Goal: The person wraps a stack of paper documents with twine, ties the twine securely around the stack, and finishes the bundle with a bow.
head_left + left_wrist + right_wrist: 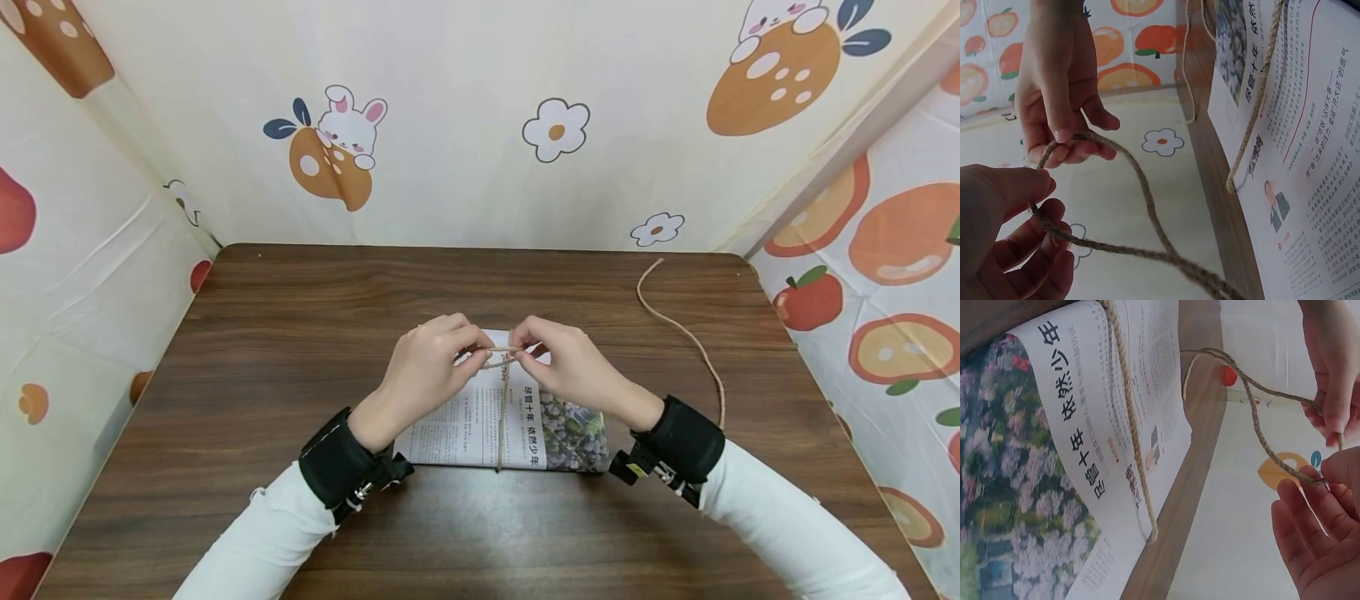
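Note:
A jute rope (1144, 187) bends into a loop above the far side of a folded newspaper (450, 429). My left hand (431, 360) pinches the loop between thumb and fingertips. Opposite it, my right hand (573, 364) pinches the same loop, with the fingertips of both hands close together. One strand of the rope (1127, 394) runs straight across the newspaper's printed face, past its colour photo of blossoms. The right wrist view shows the right palm turned partly up, its other fingers loosely spread. What lies under the newspaper is hidden.
A loose length of rope (693, 337) curves along the right side of the brown wooden table (300, 308), passing behind the right wrist. Fabric printed with fruit, rabbits and flowers (465, 108) closes off the back and both sides.

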